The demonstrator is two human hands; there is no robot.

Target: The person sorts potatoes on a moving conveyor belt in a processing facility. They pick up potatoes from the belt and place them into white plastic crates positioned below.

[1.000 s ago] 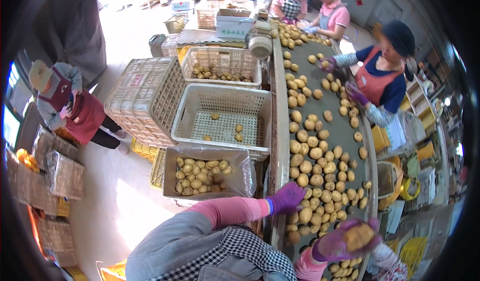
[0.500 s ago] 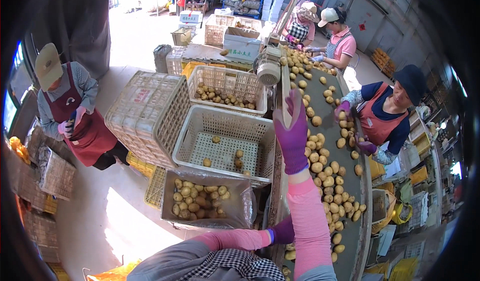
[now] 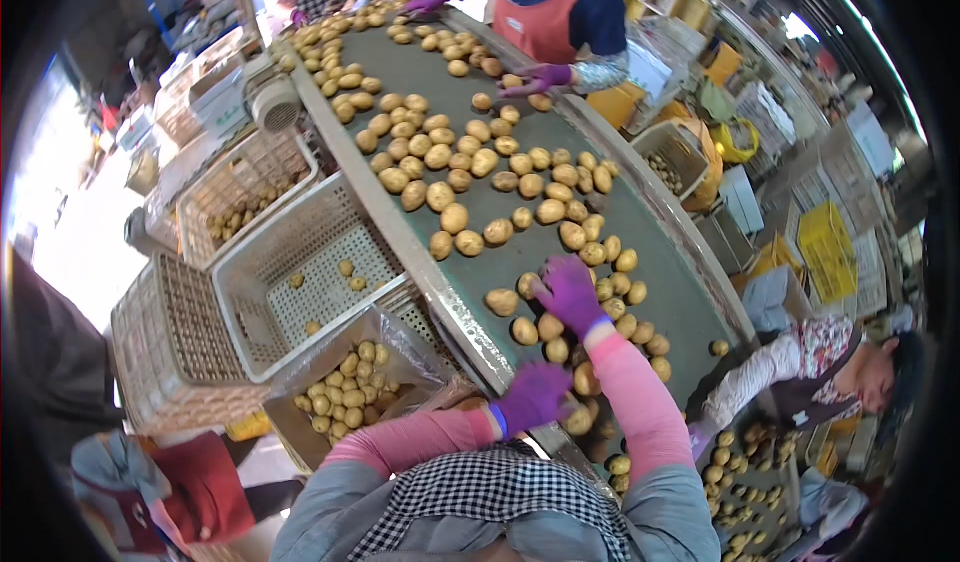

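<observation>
The fingers of the right hand (image 3: 572, 297), purple-gloved, sit a little apart over the belt (image 3: 662, 277), among loose potatoes (image 3: 483, 163); from here I can't tell whether they grip one. The left hand (image 3: 535, 399) is blurred at the belt's near edge, its fingers unreadable. Left of the belt, a lined box (image 3: 292, 380) holds a good heap, and the white crate (image 3: 245, 302) farther along only a few. With so many loose on the belt, plenty seems left.
</observation>
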